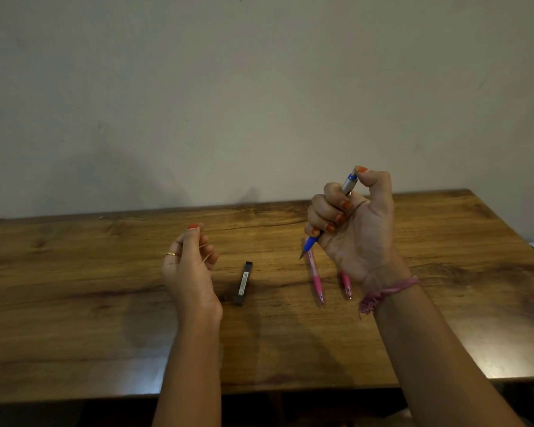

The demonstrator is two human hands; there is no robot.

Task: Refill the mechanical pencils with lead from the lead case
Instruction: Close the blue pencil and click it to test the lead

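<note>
My right hand (350, 223), right of centre in the frame, is wrapped around the blue pencil (330, 215), tip down, with my thumb on its top end, probably so I can click it and check that lead comes out. My left hand (190, 266) hovers left of centre, fingers loosely curled, thumb and forefinger close; I cannot tell whether they pinch a lead. The lead case (243, 283) lies between my hands on the table (74, 303), nothing blocking it. Two pink pencils (316, 280) lie below my right hand.
</note>
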